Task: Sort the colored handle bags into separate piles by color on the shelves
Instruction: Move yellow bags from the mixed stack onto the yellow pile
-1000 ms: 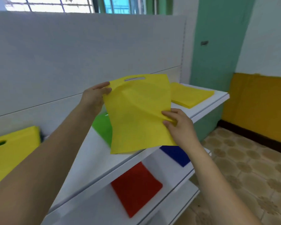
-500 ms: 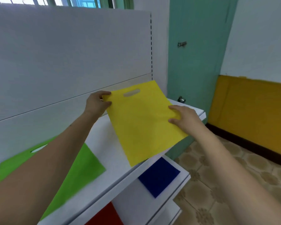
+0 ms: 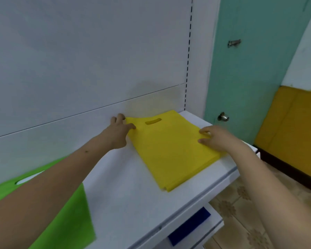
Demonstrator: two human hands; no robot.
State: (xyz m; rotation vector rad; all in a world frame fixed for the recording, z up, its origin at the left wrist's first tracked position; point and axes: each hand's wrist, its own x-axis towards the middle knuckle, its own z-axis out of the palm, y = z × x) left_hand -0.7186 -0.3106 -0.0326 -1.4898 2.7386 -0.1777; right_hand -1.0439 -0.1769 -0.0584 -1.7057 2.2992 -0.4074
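White shelving w/ a tall white back panel [image 3: 90, 56], teal door [image 3: 250, 69] at the far right w/ a knob, mustard wall panel and patterned tile floor beyond. I'm working the top shelf [image 3: 126, 191].

The yellow bag [image 3: 170, 151] lies flat on the top shelf, far-right end, on top of what looks like a small yellow pile; layered edges show along its near-right side. Its handle slot points to the far side, by the back panel, and the long axis runs from there diagonally toward me and a bit right, so the near corner sits close to the shelf's front lip.

My left hand [image 3: 117, 132] is at the bag's far-left corner, thumb on top and fingers curled at the edge, pinching it I think. My right hand [image 3: 215, 139] lies on the bag's right edge, fingers fairly straight, pressing down rather than gripping, tho motion blur makes the fingertips soft. Both hands bracket the bag across its short axis; left is nearer the handle end, right nearer mid-edge.

Next, prob. just square it to the pile and let go; the skew vs. the shelf edge is what matters.

A green bag [image 3: 64, 218] lies at the near left of the same shelf, partly under my left forearm, well apart from the yellow. A blue bag [image 3: 190, 227] shows on the shelf below.
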